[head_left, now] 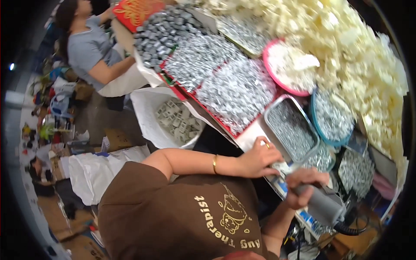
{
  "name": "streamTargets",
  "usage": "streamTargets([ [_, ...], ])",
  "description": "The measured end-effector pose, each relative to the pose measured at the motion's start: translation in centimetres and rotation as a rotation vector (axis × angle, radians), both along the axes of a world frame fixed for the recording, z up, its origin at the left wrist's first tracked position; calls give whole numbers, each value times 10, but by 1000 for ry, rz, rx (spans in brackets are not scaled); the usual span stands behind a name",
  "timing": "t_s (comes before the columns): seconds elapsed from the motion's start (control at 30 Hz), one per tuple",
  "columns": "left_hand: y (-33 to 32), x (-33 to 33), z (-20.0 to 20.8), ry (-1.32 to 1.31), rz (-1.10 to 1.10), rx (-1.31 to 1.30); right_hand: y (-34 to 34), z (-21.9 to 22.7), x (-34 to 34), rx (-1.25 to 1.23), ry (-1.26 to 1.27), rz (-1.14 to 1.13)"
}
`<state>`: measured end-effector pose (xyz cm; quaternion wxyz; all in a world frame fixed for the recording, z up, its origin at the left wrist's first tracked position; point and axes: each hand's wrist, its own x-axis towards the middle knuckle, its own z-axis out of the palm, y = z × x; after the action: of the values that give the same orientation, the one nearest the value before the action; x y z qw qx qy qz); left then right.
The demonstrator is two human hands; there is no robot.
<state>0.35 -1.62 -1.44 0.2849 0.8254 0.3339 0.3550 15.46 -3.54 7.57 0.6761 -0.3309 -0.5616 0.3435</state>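
My right hand [303, 184] is wrapped around a grey, cylindrical corded power tool [323, 204], whose black cord [349, 229] trails to the lower right. The tool's working tip is hidden behind my fingers. Close beside it, my left hand [261, 159] pinches a small white part [281, 167] at the table's near edge. Fingers cover much of that part, so its kind is unclear. Just beyond my hands stands a metal tray [317, 139] full of small silvery pieces. A clear container of silvery bits [318, 157] lies to its right.
Red trays [225, 129] heaped with small metal pieces, a pink basin [265, 60] and a blue basin [315, 118] crowd the table. Pale yellow plastic parts [346, 56] pile up behind. A white sack [145, 113] holds white parts at left. Another person [93, 52] sits at far left.
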Motion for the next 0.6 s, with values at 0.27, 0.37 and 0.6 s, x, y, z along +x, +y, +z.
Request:
streamTargets([
  [0.27,4,-2,-4,-8,-59,-6,-3,-24,20,-104,18,158],
  [0.37,11,-4,-11,-37,-168,57,-3,-22,13,-100,-23,-18],
  [0.6,18,1,-15,-217,-224,238,26,37,84,-192,61,-747],
])
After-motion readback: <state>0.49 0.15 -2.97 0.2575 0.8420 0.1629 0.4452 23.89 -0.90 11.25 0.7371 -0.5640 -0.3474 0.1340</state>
